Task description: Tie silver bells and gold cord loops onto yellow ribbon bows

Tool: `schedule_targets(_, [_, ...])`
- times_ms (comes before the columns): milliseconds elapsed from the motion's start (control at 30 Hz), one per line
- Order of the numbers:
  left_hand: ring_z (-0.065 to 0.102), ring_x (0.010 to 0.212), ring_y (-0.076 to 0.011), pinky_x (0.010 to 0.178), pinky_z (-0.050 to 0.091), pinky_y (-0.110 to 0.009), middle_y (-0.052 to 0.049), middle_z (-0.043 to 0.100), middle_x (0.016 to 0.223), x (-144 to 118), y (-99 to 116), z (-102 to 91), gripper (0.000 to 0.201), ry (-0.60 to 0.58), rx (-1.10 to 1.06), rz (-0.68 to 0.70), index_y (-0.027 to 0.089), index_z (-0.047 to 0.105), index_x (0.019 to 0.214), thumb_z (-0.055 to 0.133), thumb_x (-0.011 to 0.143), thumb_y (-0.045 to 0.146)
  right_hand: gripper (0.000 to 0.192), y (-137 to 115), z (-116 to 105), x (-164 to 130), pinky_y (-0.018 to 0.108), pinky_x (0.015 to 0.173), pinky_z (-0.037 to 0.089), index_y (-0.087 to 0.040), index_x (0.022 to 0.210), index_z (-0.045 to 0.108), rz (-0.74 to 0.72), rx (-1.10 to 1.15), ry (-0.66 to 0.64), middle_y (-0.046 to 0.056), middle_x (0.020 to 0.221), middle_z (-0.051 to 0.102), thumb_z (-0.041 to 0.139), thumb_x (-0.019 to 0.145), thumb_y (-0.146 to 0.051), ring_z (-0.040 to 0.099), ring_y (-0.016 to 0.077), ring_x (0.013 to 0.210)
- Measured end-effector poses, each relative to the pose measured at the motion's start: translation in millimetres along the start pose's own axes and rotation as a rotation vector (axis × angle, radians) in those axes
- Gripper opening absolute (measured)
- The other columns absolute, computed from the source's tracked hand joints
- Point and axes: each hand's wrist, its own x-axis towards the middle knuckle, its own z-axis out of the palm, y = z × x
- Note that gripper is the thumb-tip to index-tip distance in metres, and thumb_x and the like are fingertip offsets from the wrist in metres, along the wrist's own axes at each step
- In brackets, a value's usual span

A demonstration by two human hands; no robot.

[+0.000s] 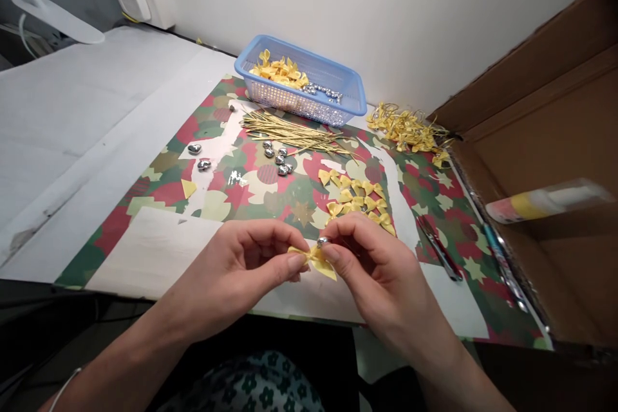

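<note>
Between thumb and finger, my left hand [258, 261] pinches one side of a yellow ribbon bow [322, 265]. My right hand [374, 264] grips a small silver jingle bell [322, 241] against the bow's middle, thumb and forefinger closed on it. Whether the bell is fastened to the bow is hidden by the fingers. Just beyond my right hand lies a group of yellow bows [357, 193] on the patterned sheet. Several loose silver bells [280, 159] rest farther back, with two more bells [204, 165] to the left.
A blue basket [355, 100] holding bows and bells stands by the wall. Gold twist ties [290, 132] lie before it. Finished-looking bows with ties [405, 129] are heaped at back right. Tweezers [439, 250], a pen [505, 264] and a glue bottle [541, 201] are near the cardboard box [550, 116].
</note>
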Motion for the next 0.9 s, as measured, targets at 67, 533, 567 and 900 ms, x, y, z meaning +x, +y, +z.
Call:
schedule_targets(67, [0.07,0.075,-0.016,0.072,0.058,-0.025,0.0,0.077,0.08,1.2,0.1,0.1,0.004,0.001,0.006,0.009,0.022,0.081,0.089,0.076,0.088,0.022,0.013,-1.0,2.1,-1.2,0.025,0.066,0.046,-0.021,0.091,0.062,-0.051,-0.04,0.028,-0.002,0.084,0.061,0.056,0.1,-0.013,0.057,0.0116,0.075])
schedule_targets(533, [0.067,0.08,-0.012,0.073,0.053,-0.017,0.003,0.076,0.086,-2.0,-4.3,-3.0,0.008,-0.081,-0.016,0.011,0.027,0.081,0.09,0.074,0.094,0.025,0.019,0.0,-17.2,-6.2,0.025,0.078,0.059,-0.024,0.113,0.07,-0.137,-0.072,0.142,0.006,0.112,0.07,0.059,0.1,-0.017,0.068,0.0163,0.097])
schedule_targets(567, [0.066,0.079,-0.0116,0.071,0.052,-0.017,0.003,0.076,0.085,-2.7,-4.0,-2.6,0.008,-0.08,-0.014,0.0,0.028,0.081,0.09,0.074,0.094,0.025,0.018,4.6,-16.9,-1.6,0.026,0.073,0.058,-0.024,0.114,0.071,-0.082,0.023,0.08,0.006,0.112,0.07,0.057,0.102,-0.022,0.068,0.0155,0.089])
schedule_targets(900, [0.069,0.084,-0.012,0.075,0.054,-0.015,0.004,0.077,0.09,-8.6,1.1,-2.4,0.01,-0.077,0.062,0.082,0.029,0.081,0.097,0.072,0.096,0.024,0.011,19.5,-20.7,13.0,0.025,0.069,0.048,-0.02,0.089,0.077,0.031,0.286,-0.303,0.001,0.085,0.069,0.067,0.093,-0.018,0.063,0.0136,0.078])
